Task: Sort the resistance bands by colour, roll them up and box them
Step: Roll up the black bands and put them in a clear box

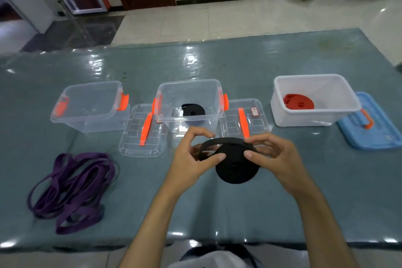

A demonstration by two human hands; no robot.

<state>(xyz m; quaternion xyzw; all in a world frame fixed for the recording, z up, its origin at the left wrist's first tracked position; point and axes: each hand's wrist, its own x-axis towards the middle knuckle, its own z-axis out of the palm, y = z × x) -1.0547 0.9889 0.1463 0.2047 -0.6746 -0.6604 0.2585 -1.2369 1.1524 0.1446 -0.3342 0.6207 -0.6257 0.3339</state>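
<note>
Grip: left hand (pixel 191 154) and right hand (pixel 272 154) both pinched the black roll (pixel 236 168), held above the counter (pixel 217 206) near its front edge.
Middle box (pixel 189 102): held another black coil (pixel 193 111).
White box (pixel 313 100): held a red coil (pixel 298 101), toward the right edge.
Purple bands (pixel 71 189): lay loose, front-left.
Lid sticker (pixel 254 111): writing unreadable.

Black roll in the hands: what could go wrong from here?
1. The black roll has a loose outer loop; if either hand's grip, left hand or right hand, slackens, it may unwind.
2. The middle box already holds a black roll; the empty left box nearby invites missorting.
</note>
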